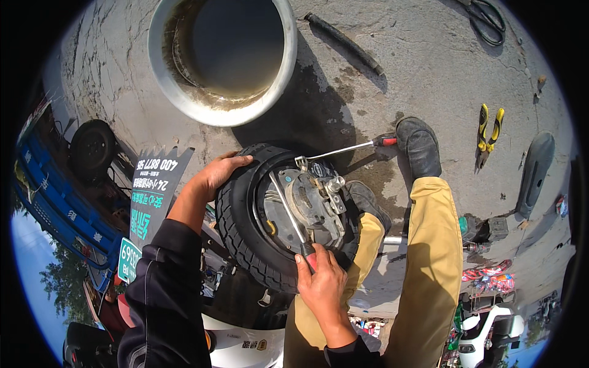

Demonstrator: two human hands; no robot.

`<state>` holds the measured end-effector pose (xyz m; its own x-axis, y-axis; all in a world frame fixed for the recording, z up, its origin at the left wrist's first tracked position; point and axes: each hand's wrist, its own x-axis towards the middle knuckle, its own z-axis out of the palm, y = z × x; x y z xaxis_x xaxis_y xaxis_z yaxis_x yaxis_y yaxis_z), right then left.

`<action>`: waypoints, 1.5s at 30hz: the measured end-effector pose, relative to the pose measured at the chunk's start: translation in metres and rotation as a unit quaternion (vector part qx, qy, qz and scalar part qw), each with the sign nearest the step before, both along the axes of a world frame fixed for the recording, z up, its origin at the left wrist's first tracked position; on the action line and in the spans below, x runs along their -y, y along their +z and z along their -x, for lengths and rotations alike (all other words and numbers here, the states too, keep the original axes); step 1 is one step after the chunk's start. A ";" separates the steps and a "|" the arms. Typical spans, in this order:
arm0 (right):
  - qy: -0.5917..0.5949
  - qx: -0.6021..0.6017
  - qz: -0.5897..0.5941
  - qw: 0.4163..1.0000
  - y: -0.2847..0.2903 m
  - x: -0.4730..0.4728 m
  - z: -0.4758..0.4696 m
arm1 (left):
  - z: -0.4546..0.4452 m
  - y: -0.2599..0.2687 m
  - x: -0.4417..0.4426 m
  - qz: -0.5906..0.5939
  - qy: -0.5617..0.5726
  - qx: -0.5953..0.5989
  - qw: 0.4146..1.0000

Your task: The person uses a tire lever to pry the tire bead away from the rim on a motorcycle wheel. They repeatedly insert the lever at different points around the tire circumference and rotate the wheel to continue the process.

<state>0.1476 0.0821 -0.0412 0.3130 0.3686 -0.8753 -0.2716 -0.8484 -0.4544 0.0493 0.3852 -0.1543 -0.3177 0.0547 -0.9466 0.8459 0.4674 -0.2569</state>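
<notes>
A black scooter tyre (pixel 244 230) on its wheel is tilted between my legs, with the metal hub and brake plate (pixel 299 193) facing me. My left hand (pixel 221 172) grips the tyre's upper left side, thumb over the sidewall. In my right hand (pixel 324 280) is the red-and-black handle of a flat pry bar or large screwdriver (pixel 290 209). Its long shaft lies across the hub face, the tip near the upper rim. A second such tool (pixel 340 150) reaches from the wheel's upper edge to my shoe; whether its tip is under the tyre bead is unclear.
A wide pale tub (pixel 292 41) of murky water stands beyond the wheel. On the concrete lie a black rubber tube (pixel 345 43), yellow-and-black pliers (pixel 487 131), dark-handled scissors (pixel 490 23) and a grey plastic cover (pixel 536 177). A mudflap (pixel 156 188) bearing writing is at left.
</notes>
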 end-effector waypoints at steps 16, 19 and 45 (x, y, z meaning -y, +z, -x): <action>-0.015 0.023 -0.018 0.999 -0.006 0.006 0.006 | 0.037 -0.010 -0.003 0.034 0.198 0.023 0.979; 0.028 0.067 -0.024 0.997 -0.007 0.006 0.007 | 0.038 -0.012 -0.001 0.014 0.186 0.038 0.982; 0.058 0.108 -0.020 0.992 -0.006 -0.005 0.009 | 0.031 -0.005 0.003 0.018 0.202 0.024 0.979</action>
